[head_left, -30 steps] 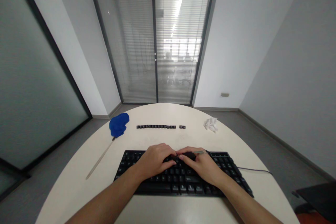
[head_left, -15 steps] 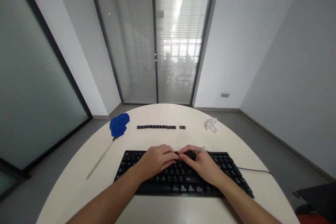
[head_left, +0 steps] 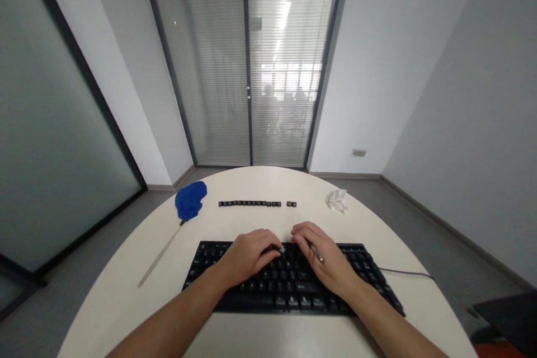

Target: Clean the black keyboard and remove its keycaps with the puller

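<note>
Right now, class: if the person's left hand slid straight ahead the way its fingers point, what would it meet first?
Probably the right hand: the left hand points rightward along the keyboard, fingertips almost touching it; depth is unclear.

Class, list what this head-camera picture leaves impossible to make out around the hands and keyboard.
- Keys beneath the left hand and right hand: covered by the hands.
- Thin tool in the right hand: mostly hidden by fingers; its type is unclear.
- Legends on the loose keycaps: too small.
- Keyboard cable: runs off the table edge.
</note>
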`<state>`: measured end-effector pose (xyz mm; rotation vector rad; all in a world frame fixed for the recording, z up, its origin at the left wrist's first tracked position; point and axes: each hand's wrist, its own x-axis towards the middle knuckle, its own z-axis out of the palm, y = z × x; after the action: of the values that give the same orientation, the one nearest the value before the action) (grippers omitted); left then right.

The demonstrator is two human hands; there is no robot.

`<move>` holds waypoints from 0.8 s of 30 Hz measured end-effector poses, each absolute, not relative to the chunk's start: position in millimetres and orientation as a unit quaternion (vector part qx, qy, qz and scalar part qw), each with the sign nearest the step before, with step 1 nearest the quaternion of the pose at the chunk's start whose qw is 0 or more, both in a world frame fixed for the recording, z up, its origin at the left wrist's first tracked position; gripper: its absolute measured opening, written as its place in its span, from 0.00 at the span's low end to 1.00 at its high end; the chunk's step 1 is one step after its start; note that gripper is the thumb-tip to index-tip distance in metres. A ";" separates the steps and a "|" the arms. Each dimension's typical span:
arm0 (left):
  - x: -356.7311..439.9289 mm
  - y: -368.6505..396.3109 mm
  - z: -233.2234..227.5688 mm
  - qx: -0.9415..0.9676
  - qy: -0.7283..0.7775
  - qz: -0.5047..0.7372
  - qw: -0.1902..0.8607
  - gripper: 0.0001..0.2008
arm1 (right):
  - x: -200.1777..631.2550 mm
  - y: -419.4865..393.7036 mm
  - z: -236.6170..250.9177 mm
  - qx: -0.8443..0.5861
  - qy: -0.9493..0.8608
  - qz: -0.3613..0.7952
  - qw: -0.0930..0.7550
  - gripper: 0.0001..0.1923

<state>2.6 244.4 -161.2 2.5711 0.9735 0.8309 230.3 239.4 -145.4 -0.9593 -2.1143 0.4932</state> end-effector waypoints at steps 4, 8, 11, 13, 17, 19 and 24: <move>2.3 246.1 -161.5 0.850 0.392 0.298 0.190 0.05 | 230.7 238.0 -144.1 -0.337 -0.879 0.118 0.316 0.13; 2.4 247.9 -163.0 0.813 0.391 0.327 0.282 0.13 | 226.7 238.8 -151.1 -0.318 -0.907 0.064 0.267 0.13; 2.4 249.3 -163.9 0.795 0.379 0.337 0.332 0.17 | 224.2 239.4 -155.6 -0.318 -0.912 0.043 0.255 0.12; 2.5 249.8 -164.4 0.793 0.376 0.335 0.342 0.17 | 223.2 239.6 -156.7 -0.324 -0.910 0.036 0.257 0.12; 3.1 248.8 -165.1 0.806 0.387 0.327 0.306 0.14 | 223.6 241.8 -156.1 -0.355 -0.898 0.036 0.256 0.13; 3.5 247.3 -164.8 0.823 0.393 0.312 0.265 0.14 | 226.0 244.4 -155.2 -0.383 -0.887 0.040 0.255 0.13; 3.5 244.2 -162.4 0.861 0.398 0.266 0.175 0.11 | 241.8 258.2 -153.7 -0.461 -0.850 0.032 0.253 0.12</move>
<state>3.5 244.2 -162.4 2.4390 1.1267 0.7531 241.8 258.2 -153.7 -1.2521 -2.3105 0.0857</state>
